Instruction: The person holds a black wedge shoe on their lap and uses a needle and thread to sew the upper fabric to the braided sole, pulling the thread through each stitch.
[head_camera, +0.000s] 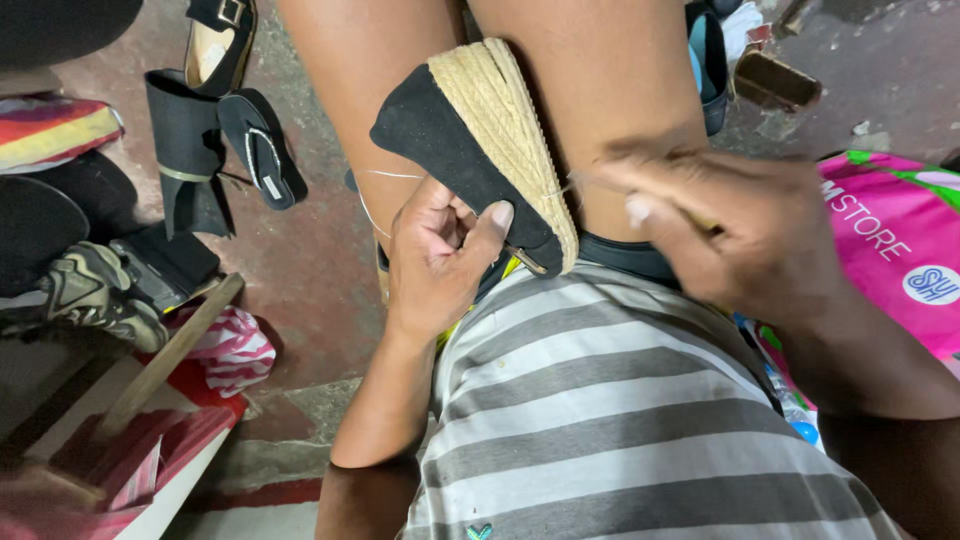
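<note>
The black wedge shoe with its woven rope sole lies between the knees, long axis slanting, one end up-left away from the fingers, the other down-right under the left hand, whose fingers clamp it, thumb on the rope edge. Bare floor opens leftward. The blurred right hand pinches a thin thread beside the sole

- Worn on the head, looking steeply down over a striped shirt and bare knees to the floor.
- Very close: left hand, right hand and wedge shoe fill mid-frame.
- Single view only.
</note>
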